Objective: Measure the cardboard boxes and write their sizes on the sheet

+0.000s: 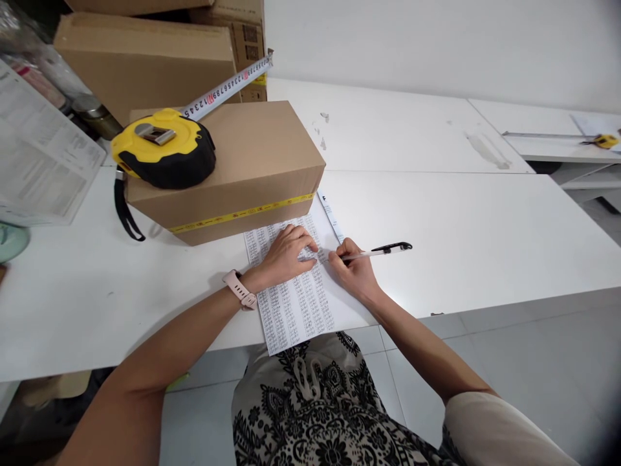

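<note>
A sheet of paper (295, 304) covered in columns of small handwriting lies on the white table, its lower corner past the front edge. Resting on the sheet is my left hand (287, 254), fingers apart and holding nothing. My right hand (353, 270) grips a pen (378, 251) with a clear barrel and black clip, its tip at the sheet's right part. Just behind the hands stands a taped cardboard box (257, 168). On the box sits a yellow and black tape measure (162, 149), its blade (228, 87) pulled out toward the back right.
More cardboard boxes (145, 65) are stacked at the back left. A printed document in a clear holder (41, 142) leans at the left edge. Beyond the white table (460, 233), a second tape measure (605, 141) lies at the far right. A blue-white strip (330, 217) lies by my right hand.
</note>
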The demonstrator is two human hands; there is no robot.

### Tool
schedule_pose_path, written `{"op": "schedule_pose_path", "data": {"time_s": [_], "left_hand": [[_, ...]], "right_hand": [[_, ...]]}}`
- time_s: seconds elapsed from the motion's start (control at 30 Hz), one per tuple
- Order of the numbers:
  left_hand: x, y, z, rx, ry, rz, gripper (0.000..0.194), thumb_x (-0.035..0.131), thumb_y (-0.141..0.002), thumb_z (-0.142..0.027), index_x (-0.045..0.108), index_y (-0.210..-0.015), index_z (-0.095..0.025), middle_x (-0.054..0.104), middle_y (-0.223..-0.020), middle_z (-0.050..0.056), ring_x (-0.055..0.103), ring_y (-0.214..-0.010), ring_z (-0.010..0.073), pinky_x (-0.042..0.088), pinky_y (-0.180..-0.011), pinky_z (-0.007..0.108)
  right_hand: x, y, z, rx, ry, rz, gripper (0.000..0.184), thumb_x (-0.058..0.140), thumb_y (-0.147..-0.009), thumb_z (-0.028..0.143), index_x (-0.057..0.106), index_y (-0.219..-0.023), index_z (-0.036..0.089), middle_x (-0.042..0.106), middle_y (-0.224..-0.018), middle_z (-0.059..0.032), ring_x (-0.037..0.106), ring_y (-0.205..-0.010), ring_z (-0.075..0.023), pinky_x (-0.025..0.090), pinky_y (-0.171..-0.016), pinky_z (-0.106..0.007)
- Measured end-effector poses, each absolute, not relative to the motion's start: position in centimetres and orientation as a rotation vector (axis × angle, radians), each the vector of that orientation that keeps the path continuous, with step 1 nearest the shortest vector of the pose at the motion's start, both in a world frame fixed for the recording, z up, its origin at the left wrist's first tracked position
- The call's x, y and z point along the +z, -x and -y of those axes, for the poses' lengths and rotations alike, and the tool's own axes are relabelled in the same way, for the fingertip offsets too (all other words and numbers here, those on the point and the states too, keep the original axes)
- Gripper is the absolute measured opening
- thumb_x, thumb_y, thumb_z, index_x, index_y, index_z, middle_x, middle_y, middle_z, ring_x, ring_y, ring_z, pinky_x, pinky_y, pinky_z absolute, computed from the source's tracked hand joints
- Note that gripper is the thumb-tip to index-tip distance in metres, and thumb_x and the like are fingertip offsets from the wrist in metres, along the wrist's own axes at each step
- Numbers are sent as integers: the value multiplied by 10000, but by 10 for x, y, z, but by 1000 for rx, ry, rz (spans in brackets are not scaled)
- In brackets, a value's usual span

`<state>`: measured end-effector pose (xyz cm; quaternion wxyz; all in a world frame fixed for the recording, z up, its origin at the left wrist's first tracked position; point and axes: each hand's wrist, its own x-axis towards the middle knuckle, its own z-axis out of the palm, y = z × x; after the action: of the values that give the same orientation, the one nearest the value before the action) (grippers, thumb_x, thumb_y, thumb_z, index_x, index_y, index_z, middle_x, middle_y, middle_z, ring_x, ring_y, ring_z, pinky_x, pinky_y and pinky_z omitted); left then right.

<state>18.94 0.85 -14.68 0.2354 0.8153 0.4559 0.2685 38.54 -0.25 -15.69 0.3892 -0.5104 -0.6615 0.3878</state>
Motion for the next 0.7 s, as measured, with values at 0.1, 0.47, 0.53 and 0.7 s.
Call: {"op": "schedule_pose_path", "data": {"time_s": [0.1,0.47,0.53,0.7], "left_hand": [[-147,-190,-8,735,-2237,-1251,149,704,-776,-151,617,-885,-202,594,-952,31,511,-976,242,446,-883,396],[-148,-189,-8,741,-2238,-1254,141,694,-779,-148,616,-882,-205,598,-955,31,515,-979,243,450,-882,405],[-148,-189,-9,742,-2238,-1256,142,693,-778,-151,617,-884,-208,597,-955,29,516,-982,245,450,-885,407],[-148,-189,-9,737,-2236,-1257,136,683,-784,-159,614,-888,-212,593,-956,30,514,-983,242,450,-888,405]], "right_hand": [[-156,-385,2,981,1292,1698,267,579,-827,287,373,-667,235,354,-593,62,337,-548,-111,273,-528,-280],[-154,-385,3,981,1325,1662,277,595,-818,279,366,-667,238,337,-577,69,328,-535,-110,262,-516,-274],[-154,-385,3,975,1326,1670,277,591,-820,281,366,-664,236,340,-580,68,326,-537,-109,265,-518,-274],[-154,-385,2,965,1325,1680,271,590,-820,272,370,-666,236,348,-582,66,335,-544,-112,271,-527,-276]]}}
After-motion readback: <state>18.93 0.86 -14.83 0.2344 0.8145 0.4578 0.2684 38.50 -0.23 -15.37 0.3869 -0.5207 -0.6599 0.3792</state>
